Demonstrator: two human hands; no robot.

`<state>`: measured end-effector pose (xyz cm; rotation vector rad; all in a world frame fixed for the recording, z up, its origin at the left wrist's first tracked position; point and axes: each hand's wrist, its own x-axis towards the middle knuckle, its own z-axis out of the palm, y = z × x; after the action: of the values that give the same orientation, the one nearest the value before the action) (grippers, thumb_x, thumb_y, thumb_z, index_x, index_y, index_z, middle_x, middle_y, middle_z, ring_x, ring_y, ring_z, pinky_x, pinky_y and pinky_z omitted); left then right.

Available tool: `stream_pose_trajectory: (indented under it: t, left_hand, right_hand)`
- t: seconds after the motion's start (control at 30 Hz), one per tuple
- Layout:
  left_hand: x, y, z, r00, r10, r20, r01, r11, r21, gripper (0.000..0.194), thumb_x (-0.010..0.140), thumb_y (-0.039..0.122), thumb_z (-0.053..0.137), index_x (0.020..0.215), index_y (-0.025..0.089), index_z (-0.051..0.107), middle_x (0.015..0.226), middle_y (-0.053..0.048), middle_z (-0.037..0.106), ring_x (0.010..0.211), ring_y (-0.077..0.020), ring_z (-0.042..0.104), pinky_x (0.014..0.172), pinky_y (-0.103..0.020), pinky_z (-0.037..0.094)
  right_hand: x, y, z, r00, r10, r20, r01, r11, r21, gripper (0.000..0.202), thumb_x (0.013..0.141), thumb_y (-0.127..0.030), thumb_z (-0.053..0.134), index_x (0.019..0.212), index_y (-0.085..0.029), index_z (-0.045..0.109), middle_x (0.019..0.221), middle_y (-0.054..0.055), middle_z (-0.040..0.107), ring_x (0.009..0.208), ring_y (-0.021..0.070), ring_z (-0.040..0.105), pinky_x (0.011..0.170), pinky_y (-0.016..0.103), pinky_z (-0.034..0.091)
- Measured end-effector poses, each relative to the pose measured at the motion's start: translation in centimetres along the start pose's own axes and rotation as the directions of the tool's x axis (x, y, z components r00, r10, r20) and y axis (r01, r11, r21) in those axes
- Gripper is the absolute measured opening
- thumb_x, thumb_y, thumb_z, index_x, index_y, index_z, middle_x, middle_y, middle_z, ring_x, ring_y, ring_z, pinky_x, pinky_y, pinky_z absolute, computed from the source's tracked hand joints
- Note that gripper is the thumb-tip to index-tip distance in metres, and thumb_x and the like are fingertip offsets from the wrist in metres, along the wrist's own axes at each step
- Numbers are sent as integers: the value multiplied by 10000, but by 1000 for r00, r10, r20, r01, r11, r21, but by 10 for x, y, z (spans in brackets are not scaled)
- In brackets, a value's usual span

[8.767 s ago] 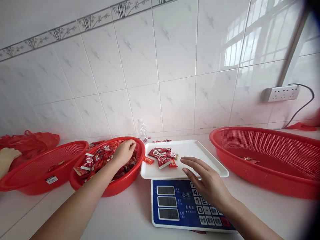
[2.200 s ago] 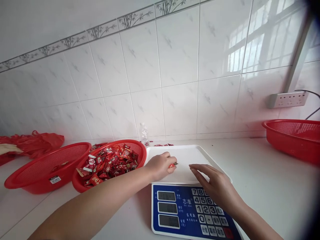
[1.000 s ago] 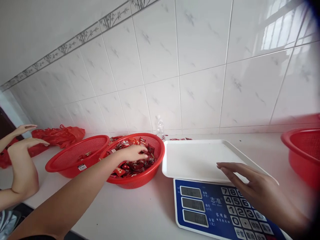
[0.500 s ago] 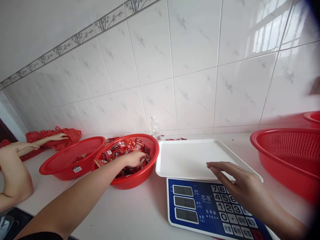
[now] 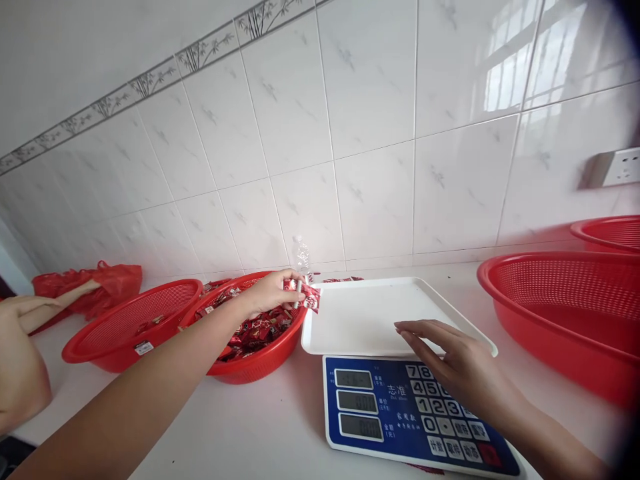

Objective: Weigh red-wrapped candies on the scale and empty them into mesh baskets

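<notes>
My left hand (image 5: 274,292) is closed on a few small red-wrapped snack packets (image 5: 312,299), lifted above the right rim of a red plastic basket (image 5: 263,370). More red packets (image 5: 257,333) fill that basket. To its right is the white tray (image 5: 355,320) of a digital scale, bare on top. The scale's blue keypad panel (image 5: 395,413) faces me, with three small displays at its left. My right hand (image 5: 457,357) hovers over the tray's near edge and the keypad, fingers stretched out and thumb apart, holding nothing.
Left of the full basket stands another red basket (image 5: 107,353) with a few packets inside. Beyond it, another person's arm (image 5: 30,360) reaches to a red plastic bag (image 5: 117,283). A clear bottle (image 5: 301,255) stands by the tiled wall. A large red basket (image 5: 560,327) is at right.
My left hand has risen out of the packets in the basket and moved right with some in its fingers. My right hand keeps its pose over the scale. The view has shifted slightly right.
</notes>
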<state>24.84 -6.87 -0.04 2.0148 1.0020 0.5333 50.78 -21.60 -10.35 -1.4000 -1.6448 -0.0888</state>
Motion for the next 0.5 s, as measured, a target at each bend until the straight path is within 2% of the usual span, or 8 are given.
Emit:
stream_pose_trajectory:
  t: [0.1,0.17,0.27,0.33,0.4,0.47,0.5]
  left_hand:
    - [8,0,21,990,89,109,-101,989,108,359,699,314,664,1022,205,550,947,-26,627,848,-173,610,777,-308,476]
    - [13,-2,33,974,157,165,-194,953,232,422,731,347,638,1119,221,527,1133,-51,593,1046,-208,563,891,-320,434]
    - [18,-4,50,948,187,257,-282,867,410,613,765,450,591,1307,230,404,1420,-89,355,1288,-237,357,1028,-335,325]
    - [19,-5,59,933,142,330,-303,804,511,701,769,535,555,1360,216,354,1483,-100,239,1358,-254,222,1080,-356,248]
    - [19,-5,64,915,86,394,-309,778,548,744,781,602,496,1385,202,326,1494,-103,219,1379,-260,153,1102,-373,202]
    - [19,-5,64,916,93,390,-301,801,517,740,810,622,429,1402,198,296,1503,-91,203,1383,-249,144,1109,-367,188]
    - [19,-5,60,929,122,349,-292,822,489,711,831,612,399,1403,204,293,1506,-80,198,1380,-239,163,1108,-356,197]
  right_hand:
    - [0,-1,-1,1000,2,5,-2,1000,-18,326,879,-457,420,918,-245,665,884,51,711,754,188,672,516,261,546]
    - [0,-2,-1,1000,5,9,-5,999,-36,321,883,-449,413,914,-250,663,885,50,710,759,190,670,534,271,548]
    - [1,-3,-2,1000,5,20,-4,999,-52,309,886,-435,410,918,-254,658,886,46,708,761,188,667,550,274,547]
    - [0,-2,-2,999,2,32,-1,999,-52,299,888,-423,412,933,-254,654,898,44,706,775,183,664,547,264,545]
    - [0,-1,-2,999,-3,35,4,999,-50,293,892,-412,410,946,-253,651,909,42,704,786,178,662,541,254,541]
    - [0,1,-1,1000,-7,31,9,998,-58,292,894,-409,408,948,-255,650,910,40,704,782,176,663,542,254,540]
    - [0,1,-1,1000,-9,29,10,998,-65,292,893,-410,409,948,-255,651,908,40,705,778,177,664,546,257,542]
